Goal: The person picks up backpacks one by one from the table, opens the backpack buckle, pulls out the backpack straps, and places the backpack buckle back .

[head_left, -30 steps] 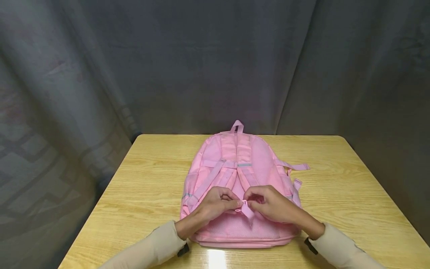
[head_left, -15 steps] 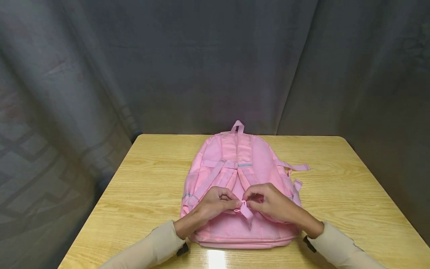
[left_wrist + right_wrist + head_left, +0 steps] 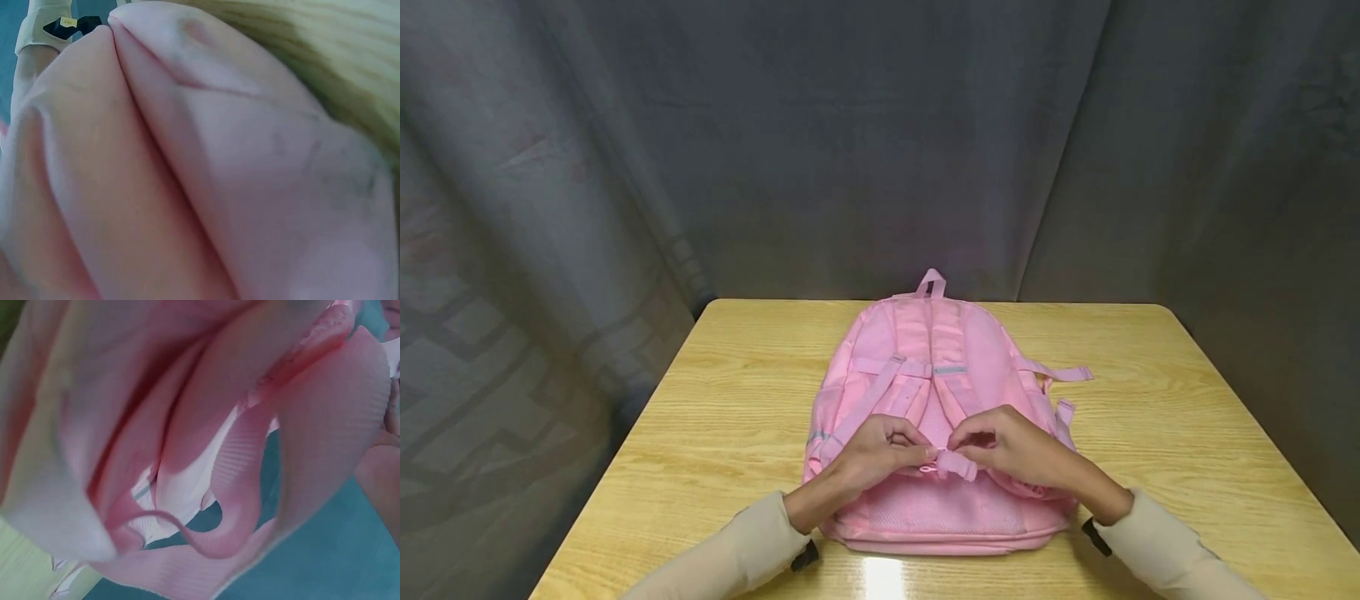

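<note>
A pink backpack (image 3: 977,512) lies in the middle of the table, its shoulder straps facing up. Over its lower middle, my left hand (image 3: 880,450) pinches a small pink strap fitting. Just right of it, my right hand (image 3: 1018,450) pinches webbing at the same spot, thumb and forefinger bent. A loose pink webbing end (image 3: 958,465) sticks out between the hands. Pink bag fabric (image 3: 169,162) nearly fills the left wrist view. The right wrist view has a looped webbing strap (image 3: 240,487) close up. The fitting's exact shape is hidden by fingers.
The wooden table (image 3: 730,400) extends on both sides of the bag. Two side straps, one of them an upper strap (image 3: 1060,371), stick out on the bag's right. A carry loop (image 3: 931,282) stands at its top. Grey curtains (image 3: 865,150) hang behind.
The right hand has shifted slightly up and to the right. The loose webbing end, hanging down earlier, now points sideways to the right. The left hand has hardly moved.
</note>
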`<state>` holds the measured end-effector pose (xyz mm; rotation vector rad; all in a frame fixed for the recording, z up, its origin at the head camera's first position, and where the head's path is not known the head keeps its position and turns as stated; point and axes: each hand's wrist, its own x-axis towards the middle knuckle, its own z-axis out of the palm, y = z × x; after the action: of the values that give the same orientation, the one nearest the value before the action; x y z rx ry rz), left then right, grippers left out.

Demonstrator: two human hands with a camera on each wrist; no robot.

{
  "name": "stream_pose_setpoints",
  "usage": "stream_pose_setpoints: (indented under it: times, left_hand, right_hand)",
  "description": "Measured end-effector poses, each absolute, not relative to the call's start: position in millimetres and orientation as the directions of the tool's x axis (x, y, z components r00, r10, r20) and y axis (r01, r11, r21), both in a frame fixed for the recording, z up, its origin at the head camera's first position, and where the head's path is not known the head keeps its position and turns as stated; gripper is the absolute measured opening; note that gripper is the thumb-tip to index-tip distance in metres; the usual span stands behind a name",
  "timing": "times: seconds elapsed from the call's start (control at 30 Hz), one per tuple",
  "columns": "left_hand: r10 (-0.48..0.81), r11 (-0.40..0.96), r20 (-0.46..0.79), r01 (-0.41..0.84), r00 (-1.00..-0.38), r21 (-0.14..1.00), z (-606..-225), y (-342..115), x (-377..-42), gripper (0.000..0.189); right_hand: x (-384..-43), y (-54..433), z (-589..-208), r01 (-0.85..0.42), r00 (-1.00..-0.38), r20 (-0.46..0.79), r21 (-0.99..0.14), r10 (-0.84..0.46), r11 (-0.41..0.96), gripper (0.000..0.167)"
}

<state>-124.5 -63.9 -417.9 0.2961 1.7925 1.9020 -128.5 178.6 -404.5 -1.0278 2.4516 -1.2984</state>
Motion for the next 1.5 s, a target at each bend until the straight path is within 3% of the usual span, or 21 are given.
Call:
stream_pose_setpoints:
  times: [0.77, 0.97, 1.3, 1.5]
  left_hand:
    - [0.505, -0.008, -0.172, -0.204, -0.846, 0.979, -405, -69, -126, 0.013]
    - [0.544, -0.075, -0.156, -0.233, -0.825, 0.97, -401, -71, -127, 0.014]
    - [0.563, -0.043, -0.189, -0.257, -0.805, 0.965, -403, -71, -127, 0.01]
    - [0.583, -0.096, -0.191, -0.3, -0.79, 0.949, -406, -73, -129, 0.012]
  right_hand:
    - [-130, 196, -401, -0.471, -0.781, 0.134, -0.767, -0.61, 0.435, 0.004]
    - [-131, 200, -403, -0.482, -0.779, 0.144, -0.761, -0.611, 0.435, 0.006]
    - [-132, 201, -403, -0.477, -0.774, 0.134, -0.766, -0.619, 0.431, 0.006]
    - [-133, 202, -405, -0.461, -0.786, 0.117, -0.766, -0.607, 0.448, 0.007]
